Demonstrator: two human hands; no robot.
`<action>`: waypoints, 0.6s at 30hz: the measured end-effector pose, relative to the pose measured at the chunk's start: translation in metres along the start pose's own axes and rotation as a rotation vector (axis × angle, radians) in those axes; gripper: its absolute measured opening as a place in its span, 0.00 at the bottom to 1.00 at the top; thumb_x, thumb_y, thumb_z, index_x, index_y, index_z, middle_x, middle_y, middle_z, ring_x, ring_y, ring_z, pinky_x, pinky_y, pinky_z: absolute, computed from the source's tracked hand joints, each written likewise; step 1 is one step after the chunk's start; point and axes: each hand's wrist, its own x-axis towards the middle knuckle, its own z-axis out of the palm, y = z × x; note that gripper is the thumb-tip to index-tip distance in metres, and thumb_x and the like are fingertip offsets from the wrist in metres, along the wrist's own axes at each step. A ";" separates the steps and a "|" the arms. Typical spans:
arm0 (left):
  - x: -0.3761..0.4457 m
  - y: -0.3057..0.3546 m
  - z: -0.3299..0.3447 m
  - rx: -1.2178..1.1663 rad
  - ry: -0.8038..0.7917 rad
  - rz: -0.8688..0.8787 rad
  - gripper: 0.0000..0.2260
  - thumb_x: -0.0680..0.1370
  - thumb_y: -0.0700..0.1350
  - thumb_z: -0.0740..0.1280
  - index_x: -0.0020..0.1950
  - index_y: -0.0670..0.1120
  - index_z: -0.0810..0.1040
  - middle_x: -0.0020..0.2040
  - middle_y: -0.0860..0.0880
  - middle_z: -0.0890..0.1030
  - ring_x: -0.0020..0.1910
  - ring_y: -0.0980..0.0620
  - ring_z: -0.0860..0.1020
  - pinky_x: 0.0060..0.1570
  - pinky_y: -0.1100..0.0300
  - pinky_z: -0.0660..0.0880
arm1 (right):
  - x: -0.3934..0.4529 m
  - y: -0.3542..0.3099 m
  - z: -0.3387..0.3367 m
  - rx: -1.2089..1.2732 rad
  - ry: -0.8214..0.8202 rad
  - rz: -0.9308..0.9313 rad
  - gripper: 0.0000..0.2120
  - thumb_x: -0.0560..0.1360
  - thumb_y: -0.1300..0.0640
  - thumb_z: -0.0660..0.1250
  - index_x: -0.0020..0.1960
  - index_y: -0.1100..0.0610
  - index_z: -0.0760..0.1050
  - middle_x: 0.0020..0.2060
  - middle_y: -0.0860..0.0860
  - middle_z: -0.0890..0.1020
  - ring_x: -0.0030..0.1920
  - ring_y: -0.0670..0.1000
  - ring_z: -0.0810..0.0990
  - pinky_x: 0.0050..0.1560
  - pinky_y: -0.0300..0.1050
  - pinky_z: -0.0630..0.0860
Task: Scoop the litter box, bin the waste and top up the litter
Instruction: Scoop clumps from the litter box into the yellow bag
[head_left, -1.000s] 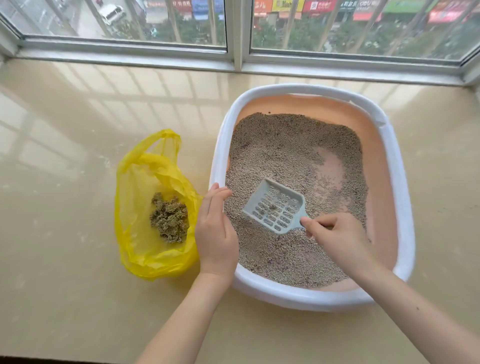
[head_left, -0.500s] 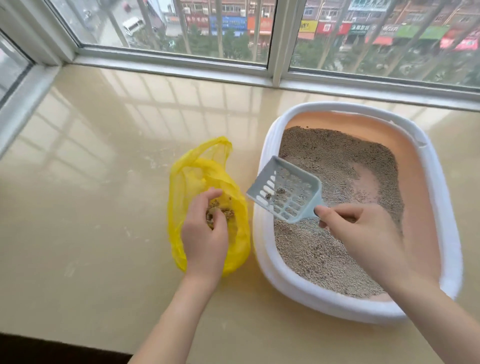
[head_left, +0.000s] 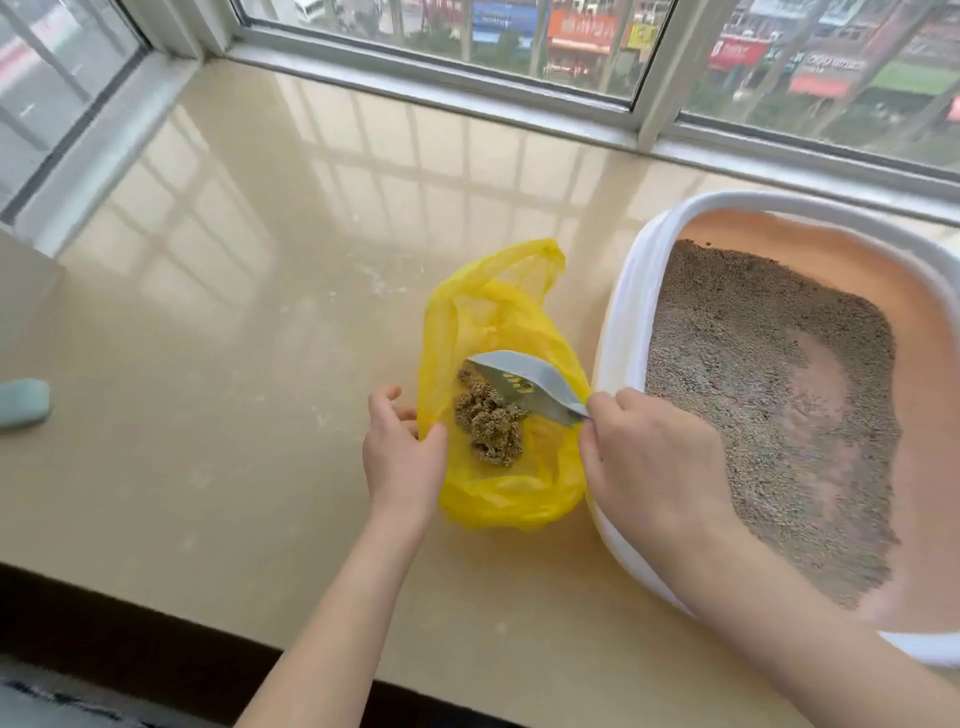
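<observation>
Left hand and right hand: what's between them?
Head view: the open yellow bag lies between left hand and right hand, with clumped waste inside and the scoop tipped over it.

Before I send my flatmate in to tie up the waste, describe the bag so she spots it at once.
Find the big white litter box by the window; the yellow plastic bag lies on the beige sill just to its left. The left hand holds its mouth open while the right hand tips a grey scoop into it. It is the only yellow thing there, with dark clumps inside.
</observation>
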 end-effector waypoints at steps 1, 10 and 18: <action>0.000 0.001 -0.001 -0.017 0.008 -0.007 0.23 0.73 0.38 0.68 0.67 0.43 0.67 0.51 0.49 0.77 0.45 0.51 0.75 0.45 0.61 0.68 | 0.000 -0.002 0.002 -0.039 0.007 -0.020 0.12 0.58 0.63 0.76 0.30 0.57 0.72 0.24 0.54 0.73 0.23 0.57 0.74 0.27 0.40 0.56; -0.004 0.002 -0.004 -0.105 0.077 0.012 0.18 0.73 0.37 0.67 0.62 0.46 0.71 0.43 0.55 0.75 0.42 0.54 0.75 0.43 0.61 0.70 | -0.002 0.005 0.018 -0.067 0.111 -0.116 0.10 0.62 0.68 0.69 0.41 0.59 0.79 0.29 0.54 0.73 0.29 0.57 0.74 0.25 0.43 0.61; -0.013 0.010 0.004 -0.092 0.096 0.023 0.18 0.73 0.38 0.68 0.62 0.44 0.71 0.47 0.51 0.76 0.44 0.52 0.75 0.44 0.62 0.69 | -0.004 0.032 0.015 0.812 -0.039 0.261 0.09 0.76 0.59 0.63 0.38 0.60 0.77 0.28 0.54 0.75 0.32 0.52 0.71 0.33 0.49 0.66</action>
